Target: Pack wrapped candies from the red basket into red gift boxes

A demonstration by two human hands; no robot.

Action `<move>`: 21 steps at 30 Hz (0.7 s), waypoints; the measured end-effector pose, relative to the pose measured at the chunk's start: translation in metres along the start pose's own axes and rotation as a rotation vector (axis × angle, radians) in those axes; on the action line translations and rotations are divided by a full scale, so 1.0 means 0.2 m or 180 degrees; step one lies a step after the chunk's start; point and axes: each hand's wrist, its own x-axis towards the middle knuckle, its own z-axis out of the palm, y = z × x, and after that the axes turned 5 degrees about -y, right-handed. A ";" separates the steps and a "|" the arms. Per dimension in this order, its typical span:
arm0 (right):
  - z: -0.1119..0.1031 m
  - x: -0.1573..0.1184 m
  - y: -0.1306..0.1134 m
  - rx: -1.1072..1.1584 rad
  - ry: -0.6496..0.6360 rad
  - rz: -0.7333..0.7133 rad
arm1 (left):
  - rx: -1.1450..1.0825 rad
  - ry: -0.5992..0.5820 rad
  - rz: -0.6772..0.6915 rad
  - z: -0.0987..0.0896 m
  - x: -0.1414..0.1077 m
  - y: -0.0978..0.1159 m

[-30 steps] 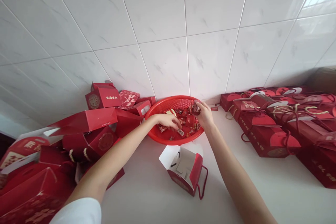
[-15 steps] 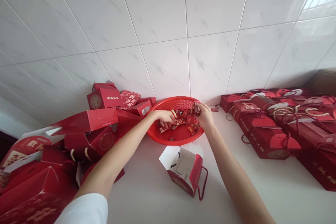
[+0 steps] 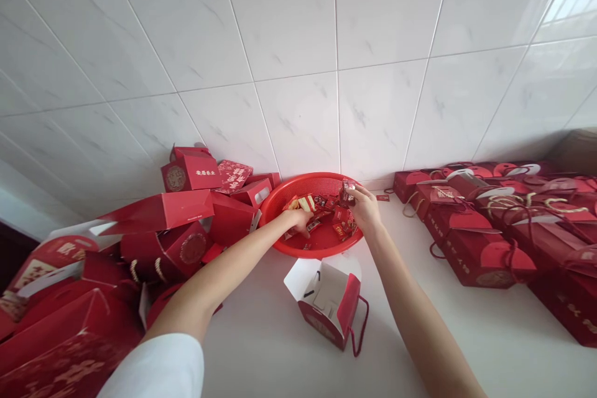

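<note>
Clock directions are read as they appear in the head view, from the middle of the round, bright red, plastic mesh basket, which stands on the smooth white tabletop close to the grey-veined white tiled wall. Small, mostly red wrapped packets lie loose in it, with a cream-yellow wrapped packet towards 11 o'clock. The person's left hand reaches down into the basket just off the middle, towards 8 o'clock; its fingertips are hidden, so whether they grip anything cannot be told. The right hand is at the 3 o'clock rim, thumb and fingers closed around a small, dark red, glossy packet.

At 6 o'clock, just beside the basket, stands an open red cardboard box, white inside, its dark red cord handle hanging on the right. A jumbled pile of red cardboard boxes spreads from 8 to 10 o'clock. Around 3 to 4 o'clock are rows of red cord-handled gift boxes. A tiny flat red packet lies between them and the basket.
</note>
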 end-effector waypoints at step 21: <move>0.01 -0.01 0.00 0.0046 -0.0005 0.0023 | -0.0366 0.0346 0.0322 -0.01 0.05 0.06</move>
